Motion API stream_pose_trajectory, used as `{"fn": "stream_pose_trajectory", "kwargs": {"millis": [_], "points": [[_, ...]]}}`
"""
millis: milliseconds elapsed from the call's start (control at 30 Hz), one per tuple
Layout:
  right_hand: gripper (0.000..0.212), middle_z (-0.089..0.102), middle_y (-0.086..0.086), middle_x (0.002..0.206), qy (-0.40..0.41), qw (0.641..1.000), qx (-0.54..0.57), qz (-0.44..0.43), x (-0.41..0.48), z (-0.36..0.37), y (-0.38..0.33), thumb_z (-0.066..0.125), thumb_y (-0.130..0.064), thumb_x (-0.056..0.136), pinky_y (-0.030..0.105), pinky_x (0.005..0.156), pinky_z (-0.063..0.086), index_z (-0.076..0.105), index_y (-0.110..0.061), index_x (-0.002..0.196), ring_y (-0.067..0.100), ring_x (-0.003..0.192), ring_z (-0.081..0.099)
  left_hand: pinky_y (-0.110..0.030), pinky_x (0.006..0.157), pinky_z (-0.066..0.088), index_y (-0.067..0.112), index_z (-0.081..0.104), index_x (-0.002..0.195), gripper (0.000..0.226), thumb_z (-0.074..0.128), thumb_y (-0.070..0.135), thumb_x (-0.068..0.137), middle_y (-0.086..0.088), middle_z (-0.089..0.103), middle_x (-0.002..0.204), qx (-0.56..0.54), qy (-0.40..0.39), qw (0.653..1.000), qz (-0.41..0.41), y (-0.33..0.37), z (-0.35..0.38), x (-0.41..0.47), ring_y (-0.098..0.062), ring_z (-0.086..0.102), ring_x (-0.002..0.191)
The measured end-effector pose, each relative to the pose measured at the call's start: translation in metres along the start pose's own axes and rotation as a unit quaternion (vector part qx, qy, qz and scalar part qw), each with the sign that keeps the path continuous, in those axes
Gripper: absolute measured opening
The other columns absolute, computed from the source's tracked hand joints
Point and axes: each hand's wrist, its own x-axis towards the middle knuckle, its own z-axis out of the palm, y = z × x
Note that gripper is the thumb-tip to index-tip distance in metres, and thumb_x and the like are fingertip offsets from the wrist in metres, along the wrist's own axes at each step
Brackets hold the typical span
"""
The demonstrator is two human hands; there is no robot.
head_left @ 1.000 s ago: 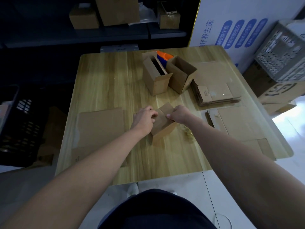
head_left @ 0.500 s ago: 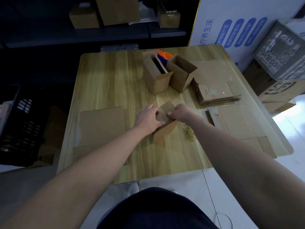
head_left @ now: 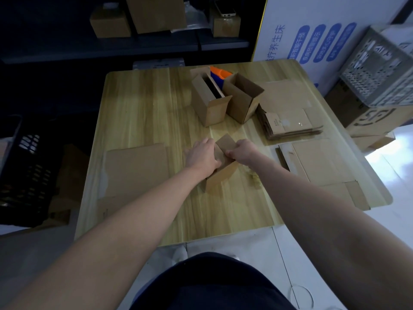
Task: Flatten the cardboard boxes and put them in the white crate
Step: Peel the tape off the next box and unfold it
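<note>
Small brown cardboard box [head_left: 221, 175], standing near the middle of the pale wooden table [head_left: 145, 108]; the person's left hand [head_left: 201, 154] is curled over its left top edge and the right hand [head_left: 242, 151] pinches its raised flap. Such thin corrugated board is judged light, stiff across the panels and weak at the creases, so hold is best taken at opposite corners, letting the walls fold along the scores. Two open upright cardboard boxes [head_left: 210, 101] stand just behind; a stack of flattened cartons [head_left: 290, 124] lies to the right. Bare tabletop nearer the person gives room to press flat. The perforated white crate [head_left: 380, 70] sits beyond the table's right edge, well apart.
</note>
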Motion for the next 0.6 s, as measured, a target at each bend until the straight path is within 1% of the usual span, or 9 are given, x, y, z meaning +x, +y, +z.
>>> {"fn": "stream_pose_trajectory", "kwargs": {"millis": [67,167,200,267,300,333,433,533,600], "points": [[0.032,0.06,0.008,0.099,0.004,1.0,0.001,0.0,-0.001,0.001,0.001,0.061,-0.034,0.09,0.028,0.063,0.043,0.058,-0.008,0.108,0.02,0.085,0.056,-0.047,0.089,0.043,0.017,0.05,0.112,0.037,0.065,0.031,0.082,0.001,0.052,0.114,0.011,-0.002,1.0,-0.005,0.002,0.001,0.0,-0.021,0.051,0.106],[0.033,0.06,0.007,0.096,0.012,1.0,0.014,0.003,-0.002,0.003,0.002,0.061,-0.035,0.09,0.028,0.062,0.044,0.059,-0.008,0.108,0.02,0.083,0.057,-0.047,0.092,0.042,0.015,0.051,0.112,0.032,0.062,0.026,0.084,-0.002,0.052,0.116,0.004,-0.01,1.0,-0.011,0.002,-0.002,0.001,-0.022,0.051,0.107],[0.034,0.06,0.008,0.097,0.016,1.0,0.018,0.003,-0.002,0.004,0.003,0.061,-0.035,0.09,0.029,0.065,0.045,0.059,-0.008,0.109,0.02,0.085,0.058,-0.046,0.093,0.042,0.015,0.052,0.113,0.032,0.062,0.025,0.085,-0.002,0.052,0.116,-0.016,-0.012,1.0,-0.014,0.0,-0.004,0.001,-0.021,0.051,0.106],[0.038,0.061,0.009,0.103,0.022,1.0,0.015,0.006,-0.001,0.006,0.003,0.06,-0.036,0.09,0.033,0.075,0.051,0.058,-0.007,0.114,0.023,0.093,0.059,-0.036,0.092,0.044,0.012,0.056,0.114,0.032,0.066,0.023,0.085,-0.004,0.053,0.116,-0.061,-0.005,0.998,-0.018,-0.008,-0.007,-0.001,-0.021,0.054,0.103],[0.04,0.061,0.01,0.106,0.025,1.0,0.013,0.011,-0.001,0.007,0.002,0.06,-0.037,0.09,0.035,0.081,0.052,0.056,-0.007,0.117,0.024,0.097,0.059,-0.032,0.089,0.044,0.011,0.058,0.115,0.034,0.068,0.021,0.084,-0.005,0.054,0.115,-0.064,0.0,0.998,-0.016,-0.012,-0.008,-0.004,-0.021,0.054,0.101],[0.042,0.061,0.01,0.108,0.027,0.999,0.014,0.017,-0.001,0.007,0.002,0.061,-0.037,0.09,0.038,0.086,0.052,0.056,-0.007,0.119,0.025,0.099,0.059,-0.031,0.089,0.045,0.009,0.06,0.116,0.035,0.069,0.019,0.083,-0.007,0.055,0.114,-0.055,0.005,0.998,-0.015,-0.016,-0.008,-0.007,-0.022,0.055,0.101],[0.046,0.061,0.011,0.111,0.029,0.999,0.013,0.03,0.0,0.008,0.0,0.062,-0.037,0.089,0.041,0.09,0.051,0.054,-0.006,0.122,0.027,0.102,0.059,-0.041,0.09,0.047,0.006,0.064,0.112,0.032,0.07,0.018,0.083,-0.011,0.06,0.11,-0.033,0.028,0.999,-0.032,-0.025,-0.005,-0.015,-0.027,0.055,0.102],[0.046,0.06,0.012,0.113,0.026,0.999,0.01,0.035,-0.002,0.008,0.0,0.06,-0.037,0.09,0.041,0.091,0.051,0.053,-0.006,0.124,0.027,0.104,0.059,-0.036,0.087,0.05,0.004,0.067,0.107,0.03,0.073,0.015,0.08,-0.012,0.065,0.106,-0.072,0.043,0.994,-0.066,-0.027,-0.006,-0.016,-0.025,0.06,0.098],[0.048,0.059,0.013,0.116,0.021,0.999,0.015,0.039,-0.002,0.008,-0.001,0.058,-0.036,0.091,0.04,0.091,0.051,0.051,-0.004,0.126,0.028,0.106,0.058,-0.035,0.086,0.049,0.007,0.066,0.105,0.03,0.074,0.019,0.079,-0.01,0.063,0.106,-0.094,0.039,0.992,-0.075,-0.029,-0.007,-0.015,-0.023,0.059,0.099]]}}
